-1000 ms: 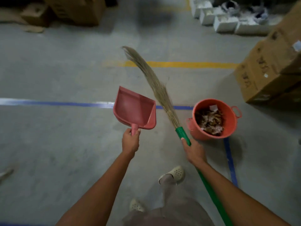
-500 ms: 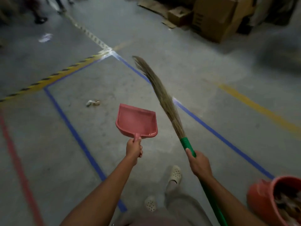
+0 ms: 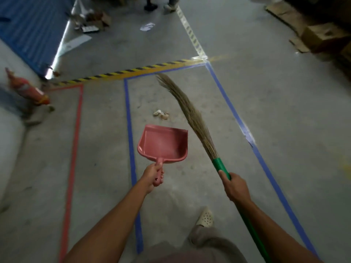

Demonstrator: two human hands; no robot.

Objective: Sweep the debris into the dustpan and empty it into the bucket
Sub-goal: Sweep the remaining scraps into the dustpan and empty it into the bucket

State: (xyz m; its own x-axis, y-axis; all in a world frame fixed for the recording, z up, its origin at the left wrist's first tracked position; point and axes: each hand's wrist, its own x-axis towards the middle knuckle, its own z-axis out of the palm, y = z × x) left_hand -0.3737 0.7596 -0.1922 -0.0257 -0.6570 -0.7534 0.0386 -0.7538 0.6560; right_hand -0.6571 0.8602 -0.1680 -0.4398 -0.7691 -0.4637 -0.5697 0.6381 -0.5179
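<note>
Fully clasped, dustpan [image 3: 163,143] and broom [image 3: 191,112] are being carried by left hand [image 3: 152,174] and right hand [image 3: 234,186]; bucket now gone from view, debris [image 3: 161,114] is being approached just ahead.

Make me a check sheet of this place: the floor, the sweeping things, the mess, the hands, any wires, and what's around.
Surface: grey concrete floor, marked with blue tape lines, a red line and a yellow-black stripe.
Job's things: pink dustpan, empty; broom with green handle; debris, a small pile ahead of the dustpan between the blue lines; bucket not in view.
Clutter: paper scrap and cardboard bits far ahead.
Hands: left hand grips the dustpan's handle; right hand grips the broom's handle.
Cables: nothing seen.
Surroundings: red fire extinguisher at left, blue wall behind it, cardboard boxes at right.
</note>
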